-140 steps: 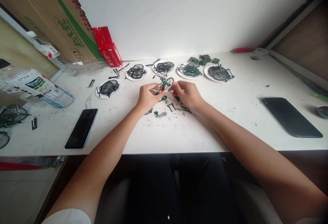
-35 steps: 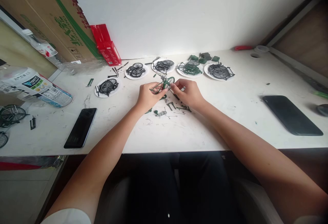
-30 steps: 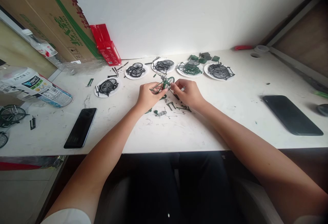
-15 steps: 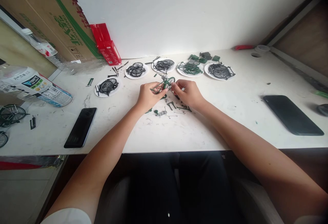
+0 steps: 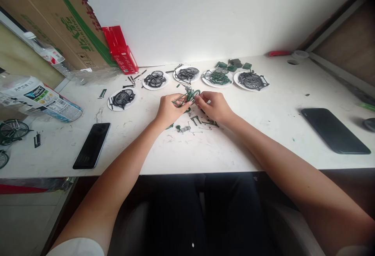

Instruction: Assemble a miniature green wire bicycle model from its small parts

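Observation:
A small green model bicycle, partly built, sits between my two hands at the middle of the white table. My left hand is closed round its frame from the left. My right hand pinches the model near its wheel from the right. Loose small green and grey parts lie on the table just below both hands.
Several white paper plates with wheels and frame parts line the back of the table. A black phone lies left, another dark phone right. A cardboard box, red packs and a water bottle stand at the left.
My hands stay on the model bicycle with only slight finger movement. The view has shifted a little.

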Motion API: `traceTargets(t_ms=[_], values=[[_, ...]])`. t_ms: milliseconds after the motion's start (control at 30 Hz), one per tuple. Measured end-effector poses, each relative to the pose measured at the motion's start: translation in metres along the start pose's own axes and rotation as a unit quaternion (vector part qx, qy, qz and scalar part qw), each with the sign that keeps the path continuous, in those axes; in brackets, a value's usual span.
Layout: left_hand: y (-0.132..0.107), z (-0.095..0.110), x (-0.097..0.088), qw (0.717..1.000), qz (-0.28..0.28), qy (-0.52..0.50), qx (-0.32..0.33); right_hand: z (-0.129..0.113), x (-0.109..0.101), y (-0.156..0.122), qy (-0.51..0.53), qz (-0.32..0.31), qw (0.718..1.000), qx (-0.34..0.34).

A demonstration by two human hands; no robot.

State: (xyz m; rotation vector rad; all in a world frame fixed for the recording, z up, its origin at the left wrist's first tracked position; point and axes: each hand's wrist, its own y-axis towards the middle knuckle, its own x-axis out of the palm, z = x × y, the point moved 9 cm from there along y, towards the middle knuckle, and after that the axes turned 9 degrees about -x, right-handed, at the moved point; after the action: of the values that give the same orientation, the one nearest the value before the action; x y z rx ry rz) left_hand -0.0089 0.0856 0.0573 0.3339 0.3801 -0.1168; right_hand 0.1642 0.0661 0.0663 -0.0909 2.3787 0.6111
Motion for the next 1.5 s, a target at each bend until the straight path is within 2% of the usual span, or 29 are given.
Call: traceTargets(t_ms=[300,1133,1500], values=[[-0.001,0.0043,-0.0003,1.0,-0.003,-0.005,0.002,0.0006,0.0011,0.0002,-0.002,-0.005,1.0,0.001],[-0.0004,0.0007,0.0019,1.0,-0.007,-0.011,-0.005,0.0029,-0.0048,-0.0006,0.016,0.039,0.999,0.019],[0.0005,0.0002,0.0008,1.0,0.0,0.009,0.005,0.0056,-0.0009,0.0003,0.002,0.012,1.0,0.008]])
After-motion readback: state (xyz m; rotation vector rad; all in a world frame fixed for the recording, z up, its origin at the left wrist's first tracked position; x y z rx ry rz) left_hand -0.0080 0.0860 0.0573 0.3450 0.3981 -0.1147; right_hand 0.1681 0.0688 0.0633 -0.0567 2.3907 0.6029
